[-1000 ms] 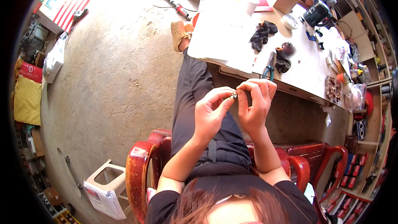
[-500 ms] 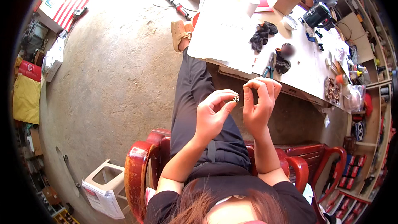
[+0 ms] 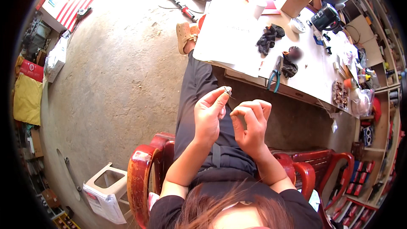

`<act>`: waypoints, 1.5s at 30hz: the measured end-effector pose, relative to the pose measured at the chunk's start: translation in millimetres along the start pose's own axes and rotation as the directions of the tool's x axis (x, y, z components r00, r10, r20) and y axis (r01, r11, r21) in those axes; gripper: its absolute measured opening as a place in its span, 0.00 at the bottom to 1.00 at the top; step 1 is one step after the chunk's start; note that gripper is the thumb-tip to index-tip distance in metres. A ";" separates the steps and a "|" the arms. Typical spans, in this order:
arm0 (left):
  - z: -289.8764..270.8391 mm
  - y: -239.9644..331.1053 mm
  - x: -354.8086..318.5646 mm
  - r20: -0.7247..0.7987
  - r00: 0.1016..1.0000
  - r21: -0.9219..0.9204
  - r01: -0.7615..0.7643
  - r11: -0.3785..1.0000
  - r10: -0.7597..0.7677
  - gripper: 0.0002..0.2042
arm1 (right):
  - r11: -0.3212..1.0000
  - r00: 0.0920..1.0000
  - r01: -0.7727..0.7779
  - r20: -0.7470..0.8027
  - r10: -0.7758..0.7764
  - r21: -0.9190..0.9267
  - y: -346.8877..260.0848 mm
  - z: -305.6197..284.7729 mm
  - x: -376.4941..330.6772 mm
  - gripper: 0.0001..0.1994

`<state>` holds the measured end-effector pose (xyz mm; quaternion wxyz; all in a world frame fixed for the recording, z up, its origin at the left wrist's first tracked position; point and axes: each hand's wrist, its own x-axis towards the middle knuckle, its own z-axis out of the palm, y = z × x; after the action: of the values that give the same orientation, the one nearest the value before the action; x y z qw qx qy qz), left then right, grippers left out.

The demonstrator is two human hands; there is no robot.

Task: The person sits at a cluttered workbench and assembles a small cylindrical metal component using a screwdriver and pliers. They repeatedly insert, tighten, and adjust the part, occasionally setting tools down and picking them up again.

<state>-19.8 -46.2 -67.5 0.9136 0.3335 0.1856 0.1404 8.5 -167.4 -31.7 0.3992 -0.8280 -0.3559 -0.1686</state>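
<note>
Head view | left hand point(image 3: 210, 116) pinches small metal piece point(image 3: 227, 90) at fingertips, just below white table point(image 3: 229, 38) edge | right hand point(image 3: 250, 125) curled closed beside it, contents unclear | pliers point(image 3: 274, 75) on table edge above hands

You're sitting in a small repair workshop. Ahead of your right hand point(image 3: 251, 124) a white worktable point(image 3: 229, 38) holds pliers point(image 3: 274, 76), black parts point(image 3: 268, 39) and boxes. Shelves point(image 3: 381, 114) crowded with small goods rise off to its right. Tools point(image 3: 180, 5) lie on the bare concrete floor point(image 3: 114, 80) beyond your left hand point(image 3: 210, 116).
</note>
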 end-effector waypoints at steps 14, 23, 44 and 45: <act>12.1 7.7 -10.3 0.282 0.932 0.565 -0.353 0.746 0.227 0.07 | 0.996 0.976 -0.092 -0.199 0.089 -0.005 30.7 -10.6 41.8 0.02; 3.4 8.6 -1.2 0.065 0.991 0.059 0.111 0.992 -0.114 0.11 | 0.978 0.973 -0.196 -0.141 0.184 -0.076 52.1 -10.5 4.4 0.03; 7.4 -17.6 4.6 -0.055 0.986 0.301 -0.133 0.944 0.157 0.11 | 0.791 0.882 -0.441 0.044 0.469 0.423 29.6 -27.8 8.4 0.13; 8.5 -17.4 3.2 -0.050 0.988 0.298 -0.124 0.946 0.145 0.11 | 0.751 0.871 -0.481 0.143 0.471 0.453 24.8 -22.0 10.3 0.14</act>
<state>-10.9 -62.5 -73.8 0.8349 0.4724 0.2135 0.1849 33.7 -190.6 -25.5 0.6157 -0.7690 -0.1677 0.0392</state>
